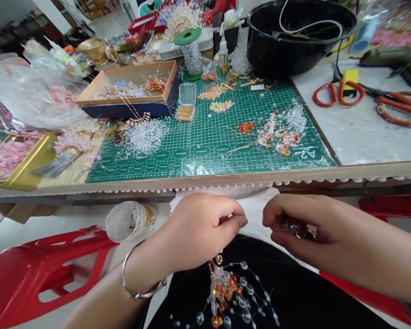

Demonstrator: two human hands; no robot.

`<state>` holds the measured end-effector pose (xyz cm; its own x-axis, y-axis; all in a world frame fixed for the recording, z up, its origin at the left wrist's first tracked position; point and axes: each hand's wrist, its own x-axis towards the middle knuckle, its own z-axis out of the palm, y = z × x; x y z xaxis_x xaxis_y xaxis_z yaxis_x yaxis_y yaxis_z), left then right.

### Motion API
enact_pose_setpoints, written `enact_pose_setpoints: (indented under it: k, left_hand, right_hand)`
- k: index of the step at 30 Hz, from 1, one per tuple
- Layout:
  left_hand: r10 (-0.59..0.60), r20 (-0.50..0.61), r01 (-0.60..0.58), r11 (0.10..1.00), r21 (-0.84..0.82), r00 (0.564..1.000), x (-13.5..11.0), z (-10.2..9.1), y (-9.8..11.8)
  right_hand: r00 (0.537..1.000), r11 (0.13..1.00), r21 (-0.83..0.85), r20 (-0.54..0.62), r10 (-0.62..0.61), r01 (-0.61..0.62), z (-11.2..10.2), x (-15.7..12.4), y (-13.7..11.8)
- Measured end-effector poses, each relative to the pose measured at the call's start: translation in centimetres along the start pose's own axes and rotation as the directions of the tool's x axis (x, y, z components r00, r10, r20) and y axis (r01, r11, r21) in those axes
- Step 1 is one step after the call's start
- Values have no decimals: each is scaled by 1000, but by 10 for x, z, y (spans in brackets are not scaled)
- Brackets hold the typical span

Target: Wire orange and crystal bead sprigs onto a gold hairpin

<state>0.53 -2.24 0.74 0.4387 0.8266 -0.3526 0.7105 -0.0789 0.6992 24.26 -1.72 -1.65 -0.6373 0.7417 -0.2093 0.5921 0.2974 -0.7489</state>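
Observation:
Over my lap, my left hand [205, 228] is closed, thumb and forefinger pinched together. Right beneath its curled fingers emerges a beaded ornament [226, 294] with a gold top, orange and clear beads, and loose sprays of clear beads on thin strands. The grip on its top is hidden by the hand. My right hand [304, 224] is also closed, a short gap away to the right. Clear beads [299, 227] show between its thumb and curled fingers, and a fine thread or wire shows faintly near the fingertips.
A green cutting mat [198, 157] on the table bears clear bead piles [144, 137] and beaded sprigs [277, 132]. Behind are a shallow box [123, 109], a wire spool [192, 55] and a black basin [294, 50]. Orange-handled pliers [397, 107] lie right; a red stool [55, 274] stands lower left.

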Motion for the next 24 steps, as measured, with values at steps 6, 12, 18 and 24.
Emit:
enact_pose_setpoints:
  k: [6, 12, 18, 24]
  left_hand:
    - [-36, 218, 86, 971, -222, 975, 10, 4, -6]
    - [1, 341, 192, 824, -533, 940, 10, 5, -19]
    - [13, 394, 249, 755, -607, 919, 10, 1, -27]
    - [-6, 428, 283, 758, -588, 904, 9, 1, -27]
  right_hand:
    - [978, 944, 268, -21, 206, -193, 3, 4, -4]
    - [959, 632, 724, 160, 234, -275, 2, 14, 4]
    - [954, 515, 804, 243, 174, -299, 2, 13, 4]
    - [947, 503, 803, 252, 198, -319, 5, 14, 3]
